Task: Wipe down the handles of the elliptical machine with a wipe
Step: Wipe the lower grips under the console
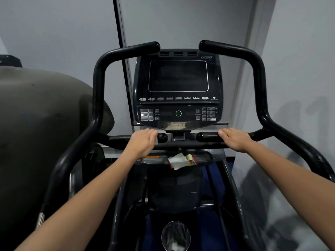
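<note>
Nearest the camera, below both grips, a round cup holder (175, 235) sits low in the machine's frame. Just beneath and between the two grips, a crumpled white wipe (178, 160) lies on the small tray (204, 157) under the bar, against a colourful packet (191, 159) (neither hand touches it). The left hand (143, 142) lies over the left inner handle (161, 137), its grip narrow, fingers wrapped around the bar with the rounded end cap showing past the fingertips. The right hand (235, 139) holds the right inner handle (208, 137) the same way, fingers curled over the top. Beyond the grips rises the console (178, 87), screen dark, buttons under it. Farther out and above, the two long curved handles (97, 84) sweep up either side of the console.
</note>
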Demonstrator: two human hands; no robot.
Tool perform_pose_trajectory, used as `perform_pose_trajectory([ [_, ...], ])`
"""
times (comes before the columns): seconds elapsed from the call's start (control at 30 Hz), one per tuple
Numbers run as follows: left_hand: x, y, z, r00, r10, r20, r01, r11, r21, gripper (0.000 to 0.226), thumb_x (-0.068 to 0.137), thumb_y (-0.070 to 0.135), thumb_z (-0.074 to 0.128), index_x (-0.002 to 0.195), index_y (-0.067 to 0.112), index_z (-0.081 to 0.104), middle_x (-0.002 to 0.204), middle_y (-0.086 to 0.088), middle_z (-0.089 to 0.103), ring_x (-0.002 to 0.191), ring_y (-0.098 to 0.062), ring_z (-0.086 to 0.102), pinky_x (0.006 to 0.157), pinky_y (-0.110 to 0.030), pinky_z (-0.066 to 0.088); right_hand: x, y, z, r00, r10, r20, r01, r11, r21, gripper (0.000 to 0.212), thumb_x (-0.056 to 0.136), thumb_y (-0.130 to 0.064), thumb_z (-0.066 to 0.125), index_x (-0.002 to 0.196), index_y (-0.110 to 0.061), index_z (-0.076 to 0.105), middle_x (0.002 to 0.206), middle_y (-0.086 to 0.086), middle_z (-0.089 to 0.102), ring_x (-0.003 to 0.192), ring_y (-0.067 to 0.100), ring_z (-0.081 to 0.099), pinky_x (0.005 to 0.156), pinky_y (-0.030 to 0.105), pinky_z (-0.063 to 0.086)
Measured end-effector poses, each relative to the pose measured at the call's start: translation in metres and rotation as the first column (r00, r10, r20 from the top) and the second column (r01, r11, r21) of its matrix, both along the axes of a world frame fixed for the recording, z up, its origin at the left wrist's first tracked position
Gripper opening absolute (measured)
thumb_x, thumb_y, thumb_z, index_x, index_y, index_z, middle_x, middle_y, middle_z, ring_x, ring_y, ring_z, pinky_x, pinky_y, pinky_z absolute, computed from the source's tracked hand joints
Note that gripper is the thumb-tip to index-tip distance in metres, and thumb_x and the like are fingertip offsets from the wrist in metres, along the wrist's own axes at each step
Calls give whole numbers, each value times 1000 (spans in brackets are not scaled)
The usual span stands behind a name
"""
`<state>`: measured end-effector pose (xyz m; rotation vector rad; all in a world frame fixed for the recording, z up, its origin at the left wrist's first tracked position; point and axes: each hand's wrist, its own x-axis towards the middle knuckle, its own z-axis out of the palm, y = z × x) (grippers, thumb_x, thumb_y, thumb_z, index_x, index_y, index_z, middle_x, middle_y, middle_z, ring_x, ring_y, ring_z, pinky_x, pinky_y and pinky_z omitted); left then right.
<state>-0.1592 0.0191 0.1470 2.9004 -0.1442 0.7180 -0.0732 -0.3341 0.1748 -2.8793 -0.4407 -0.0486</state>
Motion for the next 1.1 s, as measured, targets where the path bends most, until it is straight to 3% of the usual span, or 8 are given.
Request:
perform_pose_trajectory([
  [0.2, -12, 78, -1, 947, 304, -103, -317, 936, -152, 39, 107, 34, 22, 105, 9, 52, 101, -20, 68, 95, -40, 61, 82, -44, 44, 13, 4, -4, 1000, -22, 6, 23, 1000, -5, 50, 106, -47, 12, 130, -23, 49, 131, 14, 54, 127, 34, 48, 105, 46, 32],
  [0.33, 3, 52, 9, 872, 443, -208, -464, 884, -63, 50, 100, 32, 22, 105, 8, 64, 113, -18, 61, 105, -36, 55, 89, -42, 41, 17, 8, -4, 999, -46, -3, 46, 999, -26, 54, 105, -48, 9, 141, -26, 43, 143, 14, 48, 135, 34, 40, 109, 45, 26],
  [0.53, 16, -31, 4, 963, 266, 30, -267, 963, 37, 51, 104, 30, 19, 81, 11, 60, 82, -9, 67, 73, -31, 59, 68, -36, 42, 22, 16, 0, 994, -97, -55, 93, 993, -77, 41, 103, -36, 13, 118, -30, 51, 143, 13, 51, 128, 35, 45, 103, 46, 28],
  [0.67, -4, -3, -16, 993, 13, 121, -14, 1000, 8, 39, 108, 36, 20, 89, 23, 52, 84, 7, 52, 79, -15, 48, 80, -31, 37, 25, 22, -1, 993, -119, -7, 118, 990, -74, 50, 102, -37, 12, 116, -24, 58, 141, 11, 54, 125, 32, 46, 103, 44, 28],
  [0.77, -16, 44, -18, 983, 103, 149, -107, 994, 23, 41, 106, 33, 21, 88, 17, 54, 82, 2, 53, 81, -24, 51, 76, -34, 33, 25, 20, -8, 995, -87, 42, 90, 993, -75, 47, 101, -38, 12, 102, -22, 56, 132, 16, 59, 118, 34, 49, 101, 46, 30],
  [0.87, -6, 66, -1, 940, 337, -58, -338, 941, -16, 39, 104, 25, 25, 85, 8, 54, 91, -16, 66, 88, -36, 58, 79, -39, 41, 27, 20, -9, 994, -80, 77, 86, 994, -71, 42, 100, -38, 13, 93, -23, 52, 126, 18, 62, 113, 36, 51, 98, 46, 32],
  [0.97, 15, 55, 24, 794, 460, -397, -486, 873, 42, 54, 95, 36, 21, 116, 7, 61, 127, -22, 60, 113, -38, 56, 93, -41, 42, 29, 21, -11, 992, -90, 87, 99, 991, -95, 46, 99, -37, 14, 100, -23, 57, 127, 19, 61, 114, 36, 51, 98, 45, 33],
  [1.1, 37, 2, 32, 798, 431, -420, -459, 887, 38, 51, 95, 40, 29, 123, 11, 61, 130, -16, 60, 115, -34, 57, 89, -39, 42, 32, 22, -12, 990, -86, 111, 99, 988, -115, 50, 99, -36, 14, 106, -21, 61, 126, 19, 62, 113, 36, 52, 97, 44, 33],
])
